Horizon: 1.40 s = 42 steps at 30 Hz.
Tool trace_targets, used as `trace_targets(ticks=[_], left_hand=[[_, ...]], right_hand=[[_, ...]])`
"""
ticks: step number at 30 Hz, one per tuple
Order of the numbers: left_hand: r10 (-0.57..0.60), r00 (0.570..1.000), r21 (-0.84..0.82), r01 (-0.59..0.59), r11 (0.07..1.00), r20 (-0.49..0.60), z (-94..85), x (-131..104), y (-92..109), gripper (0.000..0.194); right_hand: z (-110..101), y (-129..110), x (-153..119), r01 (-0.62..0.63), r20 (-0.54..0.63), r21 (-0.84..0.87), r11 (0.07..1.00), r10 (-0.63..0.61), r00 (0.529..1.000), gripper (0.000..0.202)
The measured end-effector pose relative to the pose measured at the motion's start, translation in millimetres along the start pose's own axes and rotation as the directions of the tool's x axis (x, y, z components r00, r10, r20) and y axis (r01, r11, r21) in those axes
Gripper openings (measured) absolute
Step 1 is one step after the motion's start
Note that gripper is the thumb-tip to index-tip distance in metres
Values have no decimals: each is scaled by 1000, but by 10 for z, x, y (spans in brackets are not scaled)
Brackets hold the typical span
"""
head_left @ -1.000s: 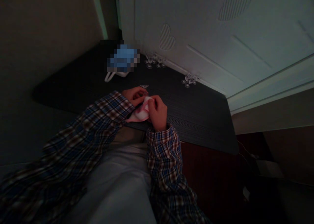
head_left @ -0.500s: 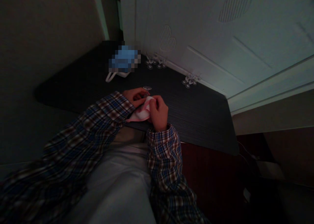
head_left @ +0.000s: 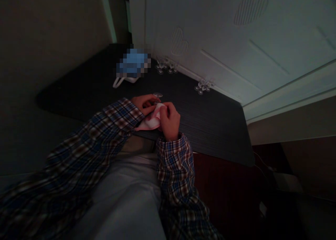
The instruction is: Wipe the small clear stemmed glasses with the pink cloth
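Observation:
My left hand is closed with its fingers pinched round a small clear suction cup, whose round disc sticks out past the fingertips. A pink and white cloth is bunched in my right hand, which is closed on it just beside my left fingers. The top of the cloth touches or nearly touches the part in my left hand; exactly where they meet is hidden by the fingers. The cloth's lower corner hangs toward my left sleeve, over the front edge of the dark tabletop.
Behind my hands, two clusters of clear suction cups, one left and one right, lie along the white panel with heart patterns. A blurred blue item with a pale strap sits at the back left. Thin cables hang beyond the right corner.
Both hands stay almost in place, with the cloth and the suction cup still held. Only a very slight shift of the fingers and the view shows.

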<state>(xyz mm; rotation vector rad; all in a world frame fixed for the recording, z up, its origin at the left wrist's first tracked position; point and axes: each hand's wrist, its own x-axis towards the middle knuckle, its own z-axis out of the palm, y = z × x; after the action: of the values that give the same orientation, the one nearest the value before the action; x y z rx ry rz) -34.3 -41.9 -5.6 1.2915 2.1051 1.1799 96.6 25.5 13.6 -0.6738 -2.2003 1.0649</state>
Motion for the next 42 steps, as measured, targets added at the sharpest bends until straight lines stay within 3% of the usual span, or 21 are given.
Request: trace_targets(ticks=[10, 32, 42], left_hand=[[8, 1000, -3, -8, 1000, 15, -22, -8, 58, 42], [16, 1000, 8, -16, 1000, 6, -16, 26, -14, 38], [-1, 999, 26, 2, 1000, -43, -11, -17, 54, 37]], right_hand=[[15, 29, -2, -7, 20, -4, 1000, 7, 1000, 25], [16, 36, 1, 4, 23, -13, 1000, -4, 1000, 22], [8, 33, -6, -10, 41, -14, 1000, 11, 999, 23]])
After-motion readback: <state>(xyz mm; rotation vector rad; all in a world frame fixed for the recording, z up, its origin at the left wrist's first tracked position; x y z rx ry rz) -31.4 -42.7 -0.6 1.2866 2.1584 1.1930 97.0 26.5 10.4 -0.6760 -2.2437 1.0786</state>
